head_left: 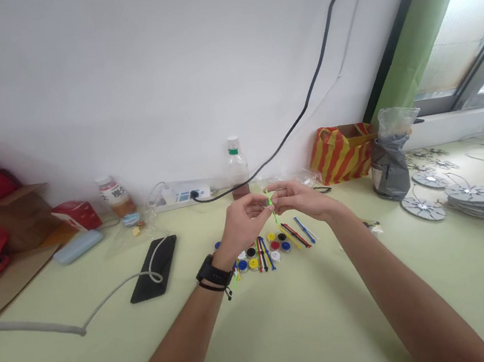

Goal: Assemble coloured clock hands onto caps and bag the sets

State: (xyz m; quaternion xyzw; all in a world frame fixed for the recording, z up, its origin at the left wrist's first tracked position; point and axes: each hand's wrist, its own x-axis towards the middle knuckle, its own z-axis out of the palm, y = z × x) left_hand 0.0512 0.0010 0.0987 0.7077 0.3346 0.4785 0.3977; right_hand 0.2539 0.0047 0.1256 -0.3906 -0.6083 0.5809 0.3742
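Fingertips of my left hand [245, 221] and my right hand [298, 199] meet over the table, pinching a thin bright-green plastic piece [275, 215] between them. It stands roughly upright, and my fingers cover part of it. Below my hands lie small round discs in several colours, among them a yellow disc [253, 263], a blue disc [286, 246] and a white disc [276, 256]. Thin coloured plastic sticks lie beside them: a blue stick [268, 254], a red stick [296, 235] and another blue-and-white pair [305, 229]. My left wrist and forearm hide some of the pieces.
A black phone [153, 270] with a cable lies left. Along the wall stand a power strip [183, 194], a clear bottle [236, 166], a labelled bottle [115, 197] and a striped bag [339, 152]. At right are a grey bag [389, 164] and stacked grey discs [477, 199].
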